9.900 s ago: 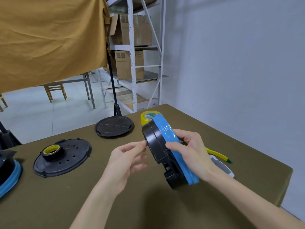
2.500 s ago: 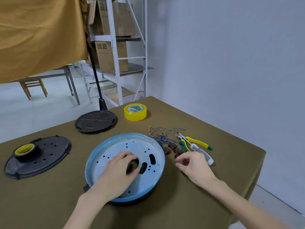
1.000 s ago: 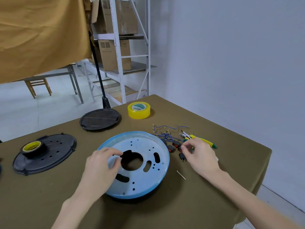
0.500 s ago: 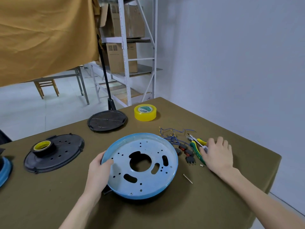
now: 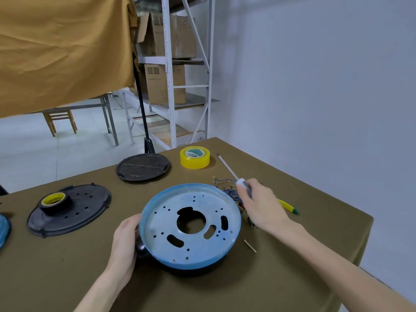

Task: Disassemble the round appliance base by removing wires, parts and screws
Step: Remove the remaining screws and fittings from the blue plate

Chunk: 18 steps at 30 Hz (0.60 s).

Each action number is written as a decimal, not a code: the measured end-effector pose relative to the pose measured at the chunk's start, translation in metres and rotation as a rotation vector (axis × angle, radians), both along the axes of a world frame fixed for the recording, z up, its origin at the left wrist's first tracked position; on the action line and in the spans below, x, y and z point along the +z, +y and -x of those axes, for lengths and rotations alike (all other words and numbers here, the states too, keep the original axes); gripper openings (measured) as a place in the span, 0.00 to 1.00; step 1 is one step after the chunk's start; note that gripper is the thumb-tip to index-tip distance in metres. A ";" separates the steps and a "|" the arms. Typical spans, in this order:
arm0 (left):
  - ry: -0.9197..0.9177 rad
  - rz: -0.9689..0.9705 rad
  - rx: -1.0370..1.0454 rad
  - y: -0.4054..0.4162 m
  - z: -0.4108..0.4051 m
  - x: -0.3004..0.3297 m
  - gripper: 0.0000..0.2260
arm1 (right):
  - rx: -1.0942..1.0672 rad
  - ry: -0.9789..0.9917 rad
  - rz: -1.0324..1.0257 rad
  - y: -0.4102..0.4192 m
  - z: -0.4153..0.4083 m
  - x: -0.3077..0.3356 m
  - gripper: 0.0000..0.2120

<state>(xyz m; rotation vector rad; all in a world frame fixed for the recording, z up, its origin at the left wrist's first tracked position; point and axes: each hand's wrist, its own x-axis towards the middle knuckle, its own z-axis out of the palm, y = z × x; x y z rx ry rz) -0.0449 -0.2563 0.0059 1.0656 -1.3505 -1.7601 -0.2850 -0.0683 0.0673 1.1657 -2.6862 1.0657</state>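
The round appliance base (image 5: pixel 191 226) lies flat on the table, blue rim up, its pale metal plate full of holes and slots. My left hand (image 5: pixel 125 239) grips its left edge. My right hand (image 5: pixel 258 206) holds a screwdriver (image 5: pixel 234 174) by the white-capped handle, just right of the base, with the thin shaft pointing up and away toward the tape roll. A tangle of blue wires and small parts (image 5: pixel 225 188) lies on the cloth behind that hand, partly hidden by it.
Yellow-green pliers (image 5: pixel 289 207) lie to the right. A yellow tape roll (image 5: pixel 195 157) and a black round lid (image 5: pixel 143 167) sit at the back, a black perforated cover (image 5: pixel 69 209) with a tape roll on it at the left. A small stick (image 5: pixel 250 246) lies near the base.
My right hand has picked the screwdriver up off the table and lifted it. My left hand has stayed on the base's left edge.
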 end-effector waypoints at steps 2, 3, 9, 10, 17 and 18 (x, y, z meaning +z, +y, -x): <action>-0.044 0.037 -0.041 0.004 -0.007 0.000 0.09 | 0.027 0.145 -0.111 -0.013 -0.013 -0.005 0.17; -0.049 0.044 -0.041 0.008 -0.012 0.001 0.07 | 0.030 0.229 -0.175 -0.019 -0.017 -0.009 0.17; 0.179 -0.072 -0.222 0.017 -0.004 0.031 0.16 | -0.059 0.110 -0.311 -0.028 -0.006 -0.018 0.09; 0.220 -0.110 -0.238 0.018 -0.001 0.039 0.19 | -0.071 0.058 -0.308 -0.026 0.000 -0.018 0.08; 0.392 -0.028 -0.295 0.041 0.011 0.076 0.36 | 0.034 -0.190 -0.356 -0.017 0.012 -0.025 0.05; 0.375 -0.023 -0.320 0.043 0.015 0.080 0.38 | 0.070 -0.180 -0.393 -0.017 0.011 -0.023 0.06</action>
